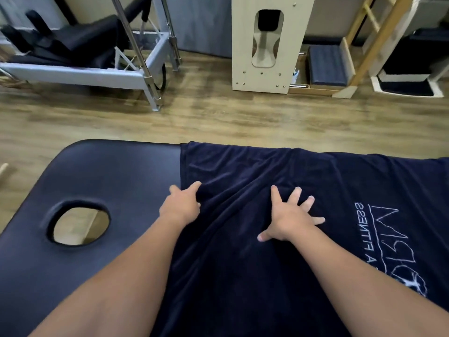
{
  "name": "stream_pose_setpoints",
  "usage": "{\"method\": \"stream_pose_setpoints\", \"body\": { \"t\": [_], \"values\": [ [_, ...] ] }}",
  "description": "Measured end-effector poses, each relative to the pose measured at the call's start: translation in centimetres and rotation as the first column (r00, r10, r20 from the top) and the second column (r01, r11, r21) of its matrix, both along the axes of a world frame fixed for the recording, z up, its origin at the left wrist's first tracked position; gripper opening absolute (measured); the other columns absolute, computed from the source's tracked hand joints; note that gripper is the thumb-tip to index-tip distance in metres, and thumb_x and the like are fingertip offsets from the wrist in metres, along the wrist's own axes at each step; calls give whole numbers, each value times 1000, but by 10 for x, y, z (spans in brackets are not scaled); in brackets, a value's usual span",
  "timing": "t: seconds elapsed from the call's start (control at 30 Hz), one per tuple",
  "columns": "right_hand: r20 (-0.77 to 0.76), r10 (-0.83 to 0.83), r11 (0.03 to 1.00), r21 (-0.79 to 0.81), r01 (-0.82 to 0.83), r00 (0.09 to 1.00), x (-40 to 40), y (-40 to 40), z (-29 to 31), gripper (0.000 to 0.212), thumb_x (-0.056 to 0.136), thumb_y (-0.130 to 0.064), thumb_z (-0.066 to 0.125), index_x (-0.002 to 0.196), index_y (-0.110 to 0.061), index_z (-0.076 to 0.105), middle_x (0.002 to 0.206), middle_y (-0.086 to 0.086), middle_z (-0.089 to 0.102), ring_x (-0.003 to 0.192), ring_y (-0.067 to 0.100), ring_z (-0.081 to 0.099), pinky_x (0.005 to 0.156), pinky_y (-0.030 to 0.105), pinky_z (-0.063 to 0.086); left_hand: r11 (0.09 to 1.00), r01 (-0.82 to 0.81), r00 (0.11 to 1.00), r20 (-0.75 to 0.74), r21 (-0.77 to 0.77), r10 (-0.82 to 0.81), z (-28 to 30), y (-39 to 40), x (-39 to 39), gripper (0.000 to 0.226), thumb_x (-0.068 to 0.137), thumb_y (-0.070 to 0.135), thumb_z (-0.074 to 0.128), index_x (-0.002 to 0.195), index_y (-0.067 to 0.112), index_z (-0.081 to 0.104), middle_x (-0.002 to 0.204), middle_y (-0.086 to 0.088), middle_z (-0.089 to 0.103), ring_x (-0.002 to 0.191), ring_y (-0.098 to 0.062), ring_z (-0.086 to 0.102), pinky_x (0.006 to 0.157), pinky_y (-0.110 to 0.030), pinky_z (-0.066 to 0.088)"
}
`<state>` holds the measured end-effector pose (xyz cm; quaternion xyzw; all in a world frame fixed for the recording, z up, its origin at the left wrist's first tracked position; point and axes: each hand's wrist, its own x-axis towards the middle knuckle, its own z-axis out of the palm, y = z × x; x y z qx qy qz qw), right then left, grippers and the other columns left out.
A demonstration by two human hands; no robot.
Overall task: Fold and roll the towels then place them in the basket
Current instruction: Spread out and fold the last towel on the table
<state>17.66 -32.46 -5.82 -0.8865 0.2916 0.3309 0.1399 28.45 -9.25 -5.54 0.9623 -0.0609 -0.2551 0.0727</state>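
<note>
A: Where is the towel [303,203]?

B: Spread over the right part of the table [109,176], running from about 12 o'clock out past 3 o'clock and down toward 6. It is dark navy, rumpled into soft ridges in the middle, with white lettering at 3 o'clock.

A: And the left hand [181,206]?

B: At the towel's left edge, near the centre of the view. The thumb lies on the bare table, one finger lies on top of the cloth, and the other fingers disappear under a raised fold. I cannot tell if they are pinching the cloth.

A: The right hand [290,218]?

B: Flat on the towel just right of centre, fingers spread wide apart and straight, palm pressing down on the cloth. It grips nothing.

A: How do the two hands sit relative to each other?

B: Apart, with a ridge of towel between them.

A: What else is on the table?

B: A face hole [80,222] at 9 o'clock, well apart from the towel.

A: Beyond the table?

B: Wood floor [218,113], a grey metal frame [136,74] at 11 o'clock, a pale wooden box [267,45] at 12 o'clock, a ladder [379,37] at 1 o'clock.
</note>
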Motion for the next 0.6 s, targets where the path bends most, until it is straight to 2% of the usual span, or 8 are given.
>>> {"method": "stream_pose_setpoints", "body": {
  "t": [0.07,0.13,0.2,0.27,0.33,0.43,0.53,0.6],
  "values": [
    [-29,-9,1000,-11,8,1000,7,1,1,151,58,-57,93,151,-46,-25,158,17,-37,146,54,-23,106,83,14,1000,20,998,58,-18,-19,2,-8,11,42,97,18,55,137,28,48,106,-5,48,85,-27,53,73,-41,49],
    [-40,-6,1000,-19,5,999,10,3,2,152,58,-58,93,151,-44,-27,158,19,-36,146,55,-22,108,81,13,999,38,995,94,-11,-37,5,-16,19,27,90,6,52,115,14,59,97,-5,53,84,-28,52,72,-41,49],
    [-35,9,999,-38,-11,999,8,3,1,152,57,-61,92,151,-43,-28,159,21,-34,146,56,-20,112,77,11,1000,23,990,139,-2,-23,12,-16,34,14,85,3,51,96,9,57,99,-11,59,85,-33,54,71,-40,49],
    [10,49,998,-44,-48,999,3,1,0,149,60,-63,89,152,-43,-27,159,21,-34,146,56,-22,115,74,5,998,-48,964,259,-40,57,21,-7,61,8,82,2,53,85,8,49,101,-19,61,91,-43,58,74,-43,50],
    [129,135,991,5,-137,982,-6,-3,-2,138,66,-61,85,152,-48,-22,160,14,-35,146,48,-29,116,72,0,989,-110,926,353,-100,138,29,3,90,9,83,0,54,88,6,49,108,-26,58,97,-47,57,76,-44,46],
    [266,217,969,57,-240,939,-14,-6,-5,120,72,-69,75,152,-55,-14,163,2,-33,148,34,-34,116,71,-6,995,-91,941,322,-46,101,30,2,100,27,85,-1,52,112,-6,49,130,-30,39,100,-44,49,82,-47,44],
    [310,173,980,38,-194,935,-2,-4,-8,102,79,-83,51,155,-50,-8,165,2,-28,149,33,-31,116,70,-7,982,146,904,387,120,-182,24,-16,68,38,82,15,56,119,4,51,137,-21,37,114,-41,43,90,-48,45],
    [320,153,985,27,-170,935,14,-5,-7,89,86,-81,41,156,-49,-4,166,2,-25,150,34,-28,116,71,-6,946,298,909,264,130,-323,13,-31,39,65,85,43,59,143,20,41,153,-19,29,133,-42,35,102,-53,41]
  ]
}}
